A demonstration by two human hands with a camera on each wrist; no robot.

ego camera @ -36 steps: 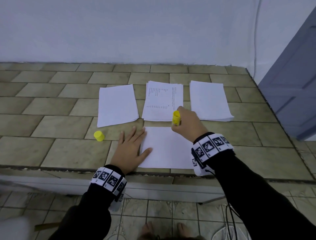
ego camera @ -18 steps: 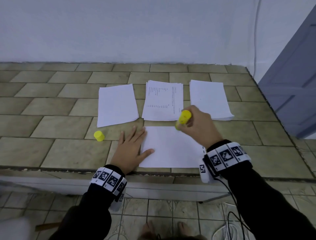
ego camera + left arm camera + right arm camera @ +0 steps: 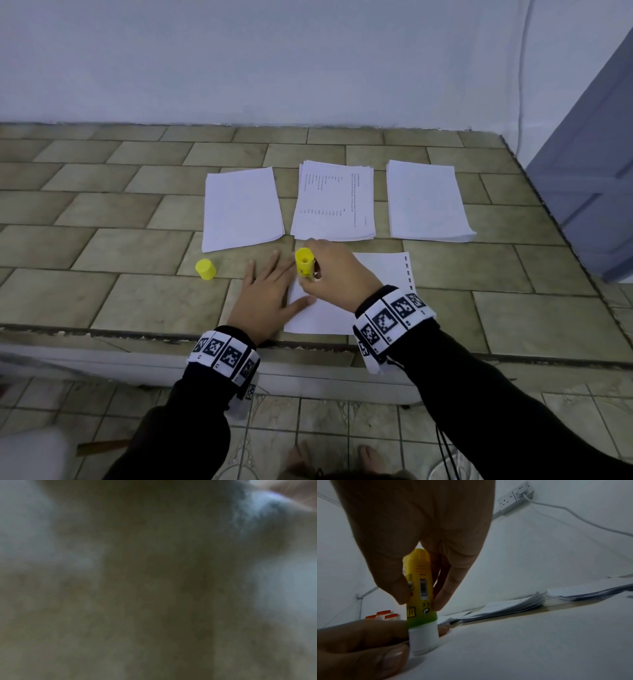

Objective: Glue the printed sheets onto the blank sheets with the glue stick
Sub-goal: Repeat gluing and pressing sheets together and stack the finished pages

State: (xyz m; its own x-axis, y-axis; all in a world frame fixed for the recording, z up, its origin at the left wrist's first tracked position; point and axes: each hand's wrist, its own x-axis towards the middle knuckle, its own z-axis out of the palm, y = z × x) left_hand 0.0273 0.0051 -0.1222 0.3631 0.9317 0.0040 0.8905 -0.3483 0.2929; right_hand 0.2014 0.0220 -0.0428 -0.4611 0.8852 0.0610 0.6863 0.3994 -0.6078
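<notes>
between hands (image 3: 337,274): glue stick (image 3: 304,263), upright on sheet (image 3: 380,270)

Glossy yellow plastic glue stick (image 3: 418,588) on matt white paper sheet (image 3: 376,274); worktop (image 3: 137,246) of smooth, mottled beige tiles.

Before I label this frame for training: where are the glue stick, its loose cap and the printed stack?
glue stick (image 3: 419,588), right wrist view, on its yellow barrel.
cap (image 3: 205,269), head view, on its side wall.
printed stack (image 3: 334,202), head view, on the top sheet.
</notes>
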